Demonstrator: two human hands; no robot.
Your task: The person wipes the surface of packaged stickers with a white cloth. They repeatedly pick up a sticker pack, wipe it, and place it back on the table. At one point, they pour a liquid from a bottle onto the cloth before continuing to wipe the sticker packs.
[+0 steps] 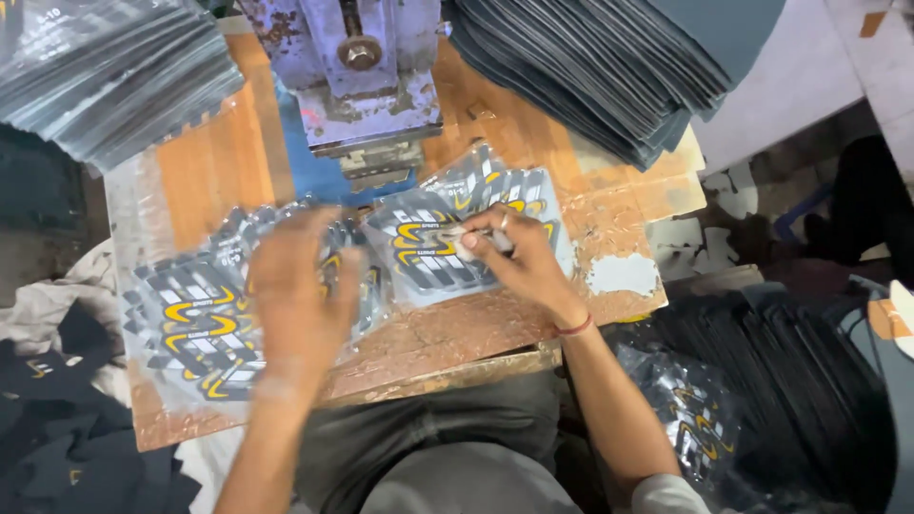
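Note:
My left hand [298,290] lies flat, fingers spread, on a stack of clear film sheets printed with yellow, white and black logo shapes [195,324]. The hand looks blurred. My right hand [519,255] pinches a small white piece [468,249] against another printed film sheet [466,224] that rests on the worn orange board [219,162] just in front of the press. A red thread band circles my right wrist.
A blue-grey metal press [367,81] stands at the back centre. Stacks of dark grey sheets sit at the back left [105,76] and back right [609,67]. Dark fabric pieces [57,419] lie lower left; bagged dark pieces [762,381] lie lower right.

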